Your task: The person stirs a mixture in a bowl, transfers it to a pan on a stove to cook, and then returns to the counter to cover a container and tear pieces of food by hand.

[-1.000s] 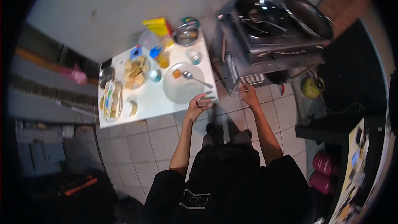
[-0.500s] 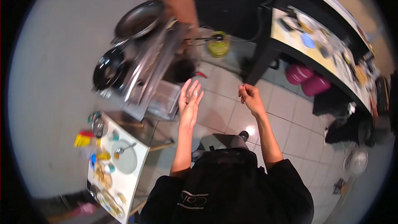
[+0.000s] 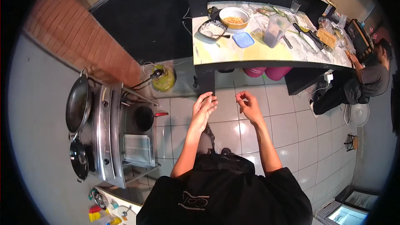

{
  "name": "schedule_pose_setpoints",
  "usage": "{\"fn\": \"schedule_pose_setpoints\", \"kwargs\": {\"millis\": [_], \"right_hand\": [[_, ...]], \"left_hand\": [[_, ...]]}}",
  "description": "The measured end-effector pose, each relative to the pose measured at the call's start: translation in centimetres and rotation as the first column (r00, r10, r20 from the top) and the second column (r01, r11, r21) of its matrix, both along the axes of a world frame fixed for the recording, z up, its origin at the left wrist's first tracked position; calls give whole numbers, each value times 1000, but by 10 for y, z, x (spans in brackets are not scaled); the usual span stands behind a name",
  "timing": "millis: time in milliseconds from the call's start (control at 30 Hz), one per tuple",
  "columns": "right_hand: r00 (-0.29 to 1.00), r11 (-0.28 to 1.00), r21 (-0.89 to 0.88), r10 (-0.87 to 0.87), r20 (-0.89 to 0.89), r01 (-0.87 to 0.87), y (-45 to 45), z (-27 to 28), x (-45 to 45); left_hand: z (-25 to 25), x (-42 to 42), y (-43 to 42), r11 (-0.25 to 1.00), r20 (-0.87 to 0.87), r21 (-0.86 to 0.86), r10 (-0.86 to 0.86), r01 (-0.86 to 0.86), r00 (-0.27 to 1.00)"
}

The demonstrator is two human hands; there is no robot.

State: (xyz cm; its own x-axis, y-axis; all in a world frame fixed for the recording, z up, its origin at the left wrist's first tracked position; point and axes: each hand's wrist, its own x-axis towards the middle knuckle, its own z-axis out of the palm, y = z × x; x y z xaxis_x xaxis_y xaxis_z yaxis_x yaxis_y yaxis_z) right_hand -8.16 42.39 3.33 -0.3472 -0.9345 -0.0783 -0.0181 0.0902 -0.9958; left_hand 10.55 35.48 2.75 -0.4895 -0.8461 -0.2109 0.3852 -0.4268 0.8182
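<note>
Both hands are held out over the tiled floor in the middle of the head view. My left hand (image 3: 204, 109) is open, fingers stretched out and nothing in it. My right hand (image 3: 250, 107) is loosely curled with a gap between thumb and fingers, and I see nothing held. Beyond them stands a counter (image 3: 233, 57), the nearest work surface ahead. On it are a square black pan (image 3: 211, 30) of white powder with a spoon, a bowl (image 3: 234, 18) with orange-yellow crumbs, a blue lid (image 3: 243, 40) and a clear plastic container (image 3: 276, 31).
At left, a metal stove (image 3: 104, 137) holds a large wok (image 3: 79, 104) and a smaller black pan (image 3: 79, 158). A red-handled pot (image 3: 144, 118) sits on its lower shelf. A green gas cylinder (image 3: 163, 78) stands behind. Another person (image 3: 368, 79) crouches or sits at far right.
My view has swung right, bringing the counter ahead and the stove to the left. The white side table has mostly left view. My right hand's fingers have loosened.
</note>
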Motion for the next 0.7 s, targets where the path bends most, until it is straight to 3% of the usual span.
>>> {"fn": "schedule_pose_setpoints", "kwargs": {"millis": [200,300,400,533,633,700], "right_hand": [[995,997,46,-52,-83,56,-78,-16,-50],[987,987,87,-127,-99,136,-123,-16,-71],[970,989,-11,-150,-194,151,-185,-9,-90],[942,969,18,-236,-238,248,-242,-1,-85],[921,958,64,-248,-301,279,-274,-19,-85],[942,972,139,-140,-305,189,-285,-31,-92]], "left_hand": [[-29,-45,-125,999,117,-23,-31,34,993],[-36,-74,-198,994,257,-98,69,-45,964],[-52,-94,-268,960,332,-228,233,-162,914],[-34,-113,-315,965,398,-130,262,-228,879],[-35,-125,-327,988,461,23,125,-153,879],[-38,-132,-328,988,465,45,112,-149,878]]}}
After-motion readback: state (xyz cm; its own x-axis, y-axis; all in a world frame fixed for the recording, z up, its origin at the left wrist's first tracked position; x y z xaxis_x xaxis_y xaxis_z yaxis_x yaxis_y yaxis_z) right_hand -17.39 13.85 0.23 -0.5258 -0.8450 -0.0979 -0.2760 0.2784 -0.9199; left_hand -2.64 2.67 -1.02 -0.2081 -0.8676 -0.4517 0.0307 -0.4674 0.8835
